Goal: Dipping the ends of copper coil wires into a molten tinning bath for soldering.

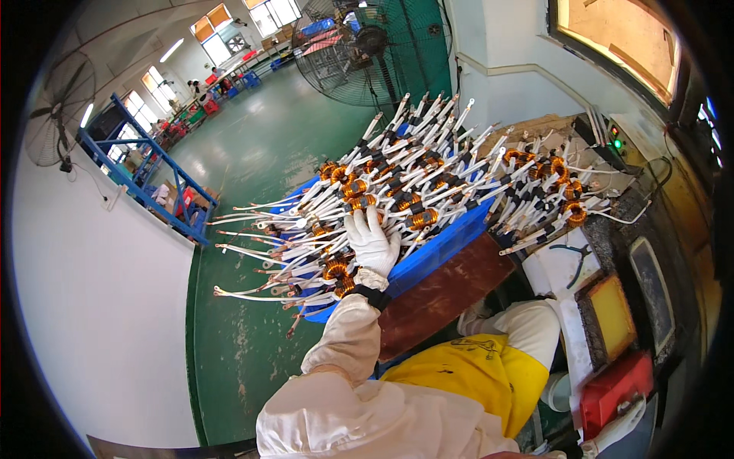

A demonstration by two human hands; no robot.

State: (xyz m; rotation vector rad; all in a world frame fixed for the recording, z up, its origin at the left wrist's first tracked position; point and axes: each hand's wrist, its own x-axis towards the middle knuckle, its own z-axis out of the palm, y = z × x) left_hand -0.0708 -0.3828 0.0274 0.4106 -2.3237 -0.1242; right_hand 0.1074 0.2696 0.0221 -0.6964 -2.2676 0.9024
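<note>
My left hand (372, 243), in a white glove with a dark band at the wrist, reaches onto a heap of copper-wound coils. Its fingers are stretched out, touching a coil (359, 202) and the white leads about it, and nothing is gripped. The coils have long white leads with bare or lugged ends and black wrapping, and they fill a blue crate (440, 243). At the lower right edge my right hand (621, 430), also gloved in white, is beside a red box (608, 394). Its fingers are too blurred to read.
More coils (566, 180) lie on the bench at right, near pliers (577, 262) with dark handles. A framed pan of yellow material (613, 317) sits nearer me. Beyond the crate stands a large fan (372, 42). A blue rack (145, 176) is at left.
</note>
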